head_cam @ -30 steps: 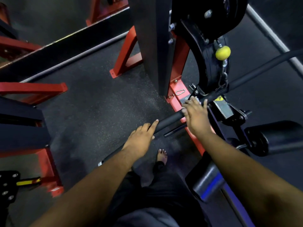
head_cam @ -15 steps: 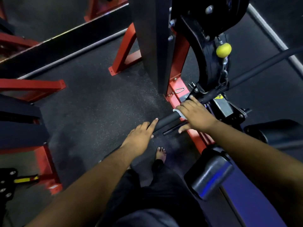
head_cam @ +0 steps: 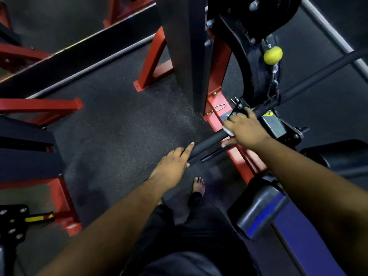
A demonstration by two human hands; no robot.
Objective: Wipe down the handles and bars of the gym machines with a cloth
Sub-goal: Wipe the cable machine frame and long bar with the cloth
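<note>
Black bar [head_cam: 211, 141] of a red-framed machine [head_cam: 217, 80], running diagonally above the floor [head_cam: 119, 124]. White cloth [head_cam: 228, 132] lies on the bar, pressed beneath the right hand [head_cam: 246, 129], fingers curled over it. Left hand [head_cam: 175, 163], fingers extended, rests on the bar's lower section. Yellow ball [head_cam: 272, 55] hangs above.

hands: 2 [head_cam: 173, 164] [head_cam: 246, 129] | bar: 1 [head_cam: 209, 141] | cloth: 1 [head_cam: 228, 132] | yellow ball: 1 [head_cam: 272, 55] | bare foot: 1 [head_cam: 198, 186]
</note>
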